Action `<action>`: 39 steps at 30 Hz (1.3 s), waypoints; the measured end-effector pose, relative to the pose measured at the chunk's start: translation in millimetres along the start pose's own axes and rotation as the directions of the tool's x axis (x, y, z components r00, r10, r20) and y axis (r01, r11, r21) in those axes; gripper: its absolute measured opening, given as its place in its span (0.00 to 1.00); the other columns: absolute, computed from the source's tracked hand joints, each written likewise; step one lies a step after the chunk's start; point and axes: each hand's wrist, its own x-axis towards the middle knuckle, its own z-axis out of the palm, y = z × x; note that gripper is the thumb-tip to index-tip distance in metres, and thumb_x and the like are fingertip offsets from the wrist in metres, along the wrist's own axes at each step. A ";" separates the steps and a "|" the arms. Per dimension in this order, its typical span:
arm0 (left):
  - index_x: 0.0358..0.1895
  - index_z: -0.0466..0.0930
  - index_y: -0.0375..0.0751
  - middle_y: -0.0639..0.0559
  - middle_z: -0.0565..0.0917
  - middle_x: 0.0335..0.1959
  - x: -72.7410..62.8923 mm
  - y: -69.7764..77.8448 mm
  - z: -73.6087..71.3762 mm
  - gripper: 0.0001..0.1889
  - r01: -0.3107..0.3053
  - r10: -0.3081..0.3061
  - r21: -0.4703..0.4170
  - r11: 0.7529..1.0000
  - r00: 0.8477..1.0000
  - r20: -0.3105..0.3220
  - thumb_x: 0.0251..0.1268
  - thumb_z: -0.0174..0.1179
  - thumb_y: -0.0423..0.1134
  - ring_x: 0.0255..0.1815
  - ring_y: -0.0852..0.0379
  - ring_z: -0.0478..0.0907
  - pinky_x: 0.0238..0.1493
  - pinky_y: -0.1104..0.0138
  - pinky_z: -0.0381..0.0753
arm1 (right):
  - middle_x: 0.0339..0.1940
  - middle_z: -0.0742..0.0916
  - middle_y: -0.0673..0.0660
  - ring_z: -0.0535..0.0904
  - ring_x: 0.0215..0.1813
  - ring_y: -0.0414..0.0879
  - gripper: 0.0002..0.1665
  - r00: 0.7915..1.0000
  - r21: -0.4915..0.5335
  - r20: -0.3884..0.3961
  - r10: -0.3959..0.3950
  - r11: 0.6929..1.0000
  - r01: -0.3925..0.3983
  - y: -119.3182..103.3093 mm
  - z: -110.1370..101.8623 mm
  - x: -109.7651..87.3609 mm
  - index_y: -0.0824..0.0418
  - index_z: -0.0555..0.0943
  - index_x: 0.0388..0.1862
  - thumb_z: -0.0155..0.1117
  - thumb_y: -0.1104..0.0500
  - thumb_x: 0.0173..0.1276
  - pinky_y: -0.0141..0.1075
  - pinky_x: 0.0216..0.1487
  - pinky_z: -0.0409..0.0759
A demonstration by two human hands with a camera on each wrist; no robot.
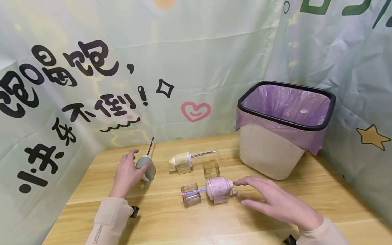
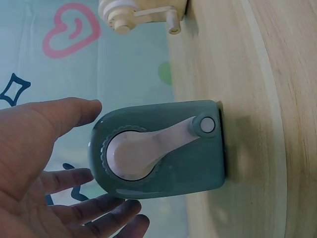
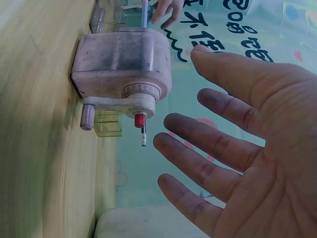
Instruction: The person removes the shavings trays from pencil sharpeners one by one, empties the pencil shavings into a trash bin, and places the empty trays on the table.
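Note:
A grey-green crank pencil sharpener stands upright on the left of the table, a dark twisted pencil rising from its far side. My left hand is around its rounded top, thumb on one side and loosely spread fingers on the other; its pale crank faces the left wrist camera. In the middle stands a pink crank sharpener with a blue pencil through its far end and a red tip at its crank side. Beside that crank hovers my right hand, fingers spread and holding nothing.
A cream sharpener with a pencil in it stands farther back. Two see-through shavings drawers, one brownish and one yellowish, lie near the pink sharpener. A bin lined with a purple bag stands at the back right, by the cloth backdrop.

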 end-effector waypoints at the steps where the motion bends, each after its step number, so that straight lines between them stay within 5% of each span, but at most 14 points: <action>1: 0.81 0.61 0.35 0.25 0.73 0.70 0.5 -0.1 0.5 0.41 0.002 -0.002 -0.001 1.000 1.000 0.002 0.75 0.66 0.53 0.66 0.27 0.75 0.60 0.34 0.80 | 0.64 0.88 0.42 0.86 0.64 0.42 0.24 1.000 0.000 0.000 0.000 1.000 0.000 0.0 0.2 0.2 0.48 0.81 0.68 0.71 0.46 0.77 0.44 0.62 0.88; 28: 0.77 0.63 0.30 0.23 0.81 0.59 2.7 -1.9 14.2 0.42 0.034 -0.036 0.064 0.997 0.999 0.035 0.71 0.69 0.53 0.53 0.30 0.82 0.42 0.43 0.87 | 0.62 0.88 0.43 0.86 0.63 0.43 0.24 0.999 0.007 0.035 0.002 1.000 -0.002 -2.8 3.9 0.6 0.51 0.81 0.67 0.72 0.47 0.76 0.44 0.61 0.88; 39: 0.65 0.66 0.27 0.27 0.85 0.43 0.1 -2.4 18.7 0.40 0.058 -0.062 0.083 0.995 0.997 0.047 0.67 0.72 0.56 0.34 0.41 0.85 0.26 0.54 0.82 | 0.62 0.88 0.41 0.86 0.63 0.42 0.24 1.000 0.010 0.029 0.001 1.000 -0.002 -2.3 4.5 -0.6 0.49 0.81 0.67 0.72 0.48 0.76 0.44 0.61 0.88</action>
